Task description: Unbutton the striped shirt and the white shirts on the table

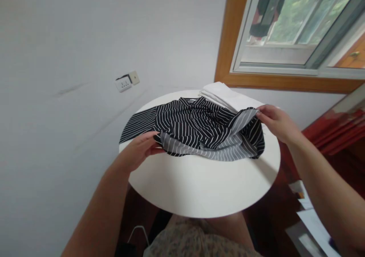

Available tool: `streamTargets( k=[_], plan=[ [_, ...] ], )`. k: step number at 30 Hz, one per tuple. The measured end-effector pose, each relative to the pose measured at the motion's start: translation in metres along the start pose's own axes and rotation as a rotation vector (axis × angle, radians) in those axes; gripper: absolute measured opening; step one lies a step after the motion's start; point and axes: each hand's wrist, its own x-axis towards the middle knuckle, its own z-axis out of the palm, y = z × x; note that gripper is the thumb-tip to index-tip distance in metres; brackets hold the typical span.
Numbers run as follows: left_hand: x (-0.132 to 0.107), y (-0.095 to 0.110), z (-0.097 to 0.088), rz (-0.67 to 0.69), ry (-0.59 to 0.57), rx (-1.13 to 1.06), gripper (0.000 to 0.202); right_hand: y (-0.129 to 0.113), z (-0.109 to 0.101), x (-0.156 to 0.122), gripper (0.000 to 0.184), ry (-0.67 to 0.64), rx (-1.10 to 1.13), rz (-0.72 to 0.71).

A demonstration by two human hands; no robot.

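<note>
The striped shirt (182, 122) lies with its collar (191, 100) toward the tabletop's (199, 192) far edge, a sleeve (138, 123) reaching the left edge. The left hand (139, 150) pinches the hem (182, 147) between thumb and fingers; the right hand (276, 122) clamps its raised right part. Folded white cloth (224, 93) lies beyond, at the far-right edge.

White table (202, 188) beneath striped shirt (182, 121) and folded white cloth (224, 94).

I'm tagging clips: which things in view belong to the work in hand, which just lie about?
In the work: black-and-white striped fabric shirt, left hand, right hand, round white table

Apparently lying about: folded white cloth, flat white sheets
</note>
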Motion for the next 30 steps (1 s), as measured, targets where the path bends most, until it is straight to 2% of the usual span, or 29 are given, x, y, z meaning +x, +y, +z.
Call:
streamTargets(
  k=[2, 4, 7, 9, 10, 11, 12, 14, 15, 16, 17, 18, 20, 21, 23, 26, 28, 30],
  plan=[
    [-0.016, 0.002, 0.003, -0.068, 0.075, -0.1, 0.022, -0.018, 0.016, -0.013, 0.024, 0.014, 0.045, -0.072],
    [-0.029, 0.003, 0.007, -0.134, 0.145, -0.121, 0.021, -0.037, 0.033, -0.03, 0.025, -0.138, 0.024, -0.172],
    [-0.044, 0.004, 0.005, -0.199, 0.169, -0.035, 0.024, -0.057, 0.05, -0.05, 0.025, -0.68, 0.01, -0.277],
    [-0.049, 0.005, -0.003, -0.244, 0.138, 0.105, 0.028, -0.064, 0.054, -0.056, 0.026, -1.012, 0.04, -0.227],
    [-0.049, 0.005, -0.007, -0.256, 0.138, 0.206, 0.031, -0.065, 0.054, -0.056, 0.028, -1.095, 0.058, -0.166],
    [-0.049, 0.006, -0.011, -0.244, 0.163, 0.333, 0.035, -0.065, 0.054, -0.054, 0.031, -1.107, 0.069, -0.103],
    [-0.047, 0.007, -0.014, -0.206, 0.218, 0.482, 0.039, -0.064, 0.053, -0.051, 0.034, -1.053, 0.065, -0.054],
    [-0.042, 0.009, -0.014, -0.048, 0.365, 0.793, 0.045, -0.061, 0.052, -0.042, 0.037, -0.822, -0.024, -0.014],
    [-0.04, 0.01, -0.01, 0.057, 0.408, 0.924, 0.046, -0.059, 0.053, -0.038, 0.04, -0.697, -0.111, -0.007],
    [-0.038, 0.011, -0.004, 0.161, 0.398, 1.022, 0.046, -0.056, 0.056, -0.035, 0.043, -0.599, -0.22, 0.014],
    [-0.038, 0.01, 0.006, 0.254, 0.332, 1.083, 0.044, -0.054, 0.06, -0.033, 0.048, -0.538, -0.335, 0.057],
    [-0.038, 0.007, 0.017, 0.334, 0.219, 1.112, 0.04, -0.051, 0.065, -0.032, 0.053, -0.512, -0.443, 0.115],
    [-0.04, -0.003, 0.041, 0.43, -0.073, 1.114, 0.034, -0.046, 0.078, -0.033, 0.059, -0.536, -0.59, 0.207],
    [-0.04, -0.01, 0.051, 0.457, -0.182, 1.12, 0.035, -0.043, 0.085, -0.034, 0.059, -0.556, -0.624, 0.215],
    [-0.038, -0.024, 0.067, 0.465, -0.283, 1.176, 0.037, -0.039, 0.097, -0.035, 0.05, -0.571, -0.646, 0.167],
    [-0.027, -0.037, 0.072, 0.402, -0.328, 1.24, 0.019, -0.03, 0.096, -0.029, 0.032, -0.511, -0.647, 0.107],
    [-0.02, -0.035, 0.067, 0.356, -0.42, 1.173, 0.02, -0.021, 0.08, -0.02, 0.026, -0.443, -0.64, 0.131],
    [-0.016, -0.025, 0.059, 0.309, -0.572, 1.037, 0.027, -0.009, 0.055, -0.011, 0.025, -0.383, -0.647, 0.2]
  ],
)
